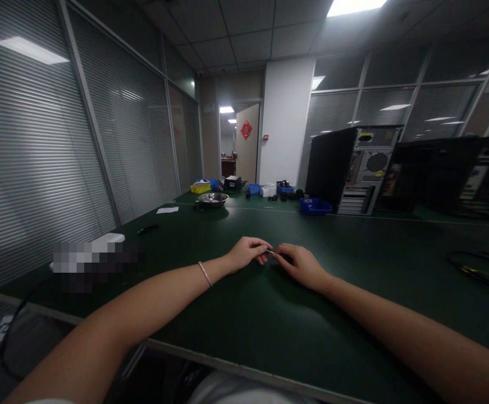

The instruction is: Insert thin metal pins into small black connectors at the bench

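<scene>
Slatted blinds [130,140] behind glass run down the left of a dim room, with an open door [249,154] at the far side. Filling the foreground is a dark green table [236,320]. At its far right stands a black computer tower [330,168], its back panel exposed, with a second, blurred one farther right. Loops of dark cable [486,269] lie at the right edge. Two bare hands meet near the middle of the table. The left hand [249,252] is curled, thumb and fingers closed on a slim shiny piece [270,252]; the right hand [301,265] is loosely bent, its fingertips at the right end of that piece, though whether they grip or merely touch it I cannot tell. Beyond are a metal bowl [211,198] at far left and a blue tray [315,207] just left of the tower. White paper [167,210] and a small green-and-black object [147,229] lie at left. Handling looks under way: the piece is in hand, not set down. How much remains cannot be judged, since fingers hide most of it.
</scene>
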Demonstrator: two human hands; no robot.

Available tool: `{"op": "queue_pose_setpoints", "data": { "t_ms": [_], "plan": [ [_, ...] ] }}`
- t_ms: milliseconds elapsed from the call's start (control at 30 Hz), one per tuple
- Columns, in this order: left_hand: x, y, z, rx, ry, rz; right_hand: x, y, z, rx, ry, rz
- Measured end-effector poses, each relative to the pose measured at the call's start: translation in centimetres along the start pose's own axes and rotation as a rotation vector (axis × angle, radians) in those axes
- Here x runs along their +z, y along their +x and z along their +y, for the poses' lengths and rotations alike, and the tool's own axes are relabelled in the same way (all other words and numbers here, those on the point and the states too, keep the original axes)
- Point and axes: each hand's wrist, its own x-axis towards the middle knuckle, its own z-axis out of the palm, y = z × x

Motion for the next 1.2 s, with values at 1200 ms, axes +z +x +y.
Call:
{"op": "queue_pose_setpoints", "data": {
  "t_ms": [1200],
  "plan": [
    [-0.40,-0.12,0.28,-0.088,-0.149,-0.108,-0.39,-0.16,-0.16,-0.058,0.063,-0.022]
  ]
}}
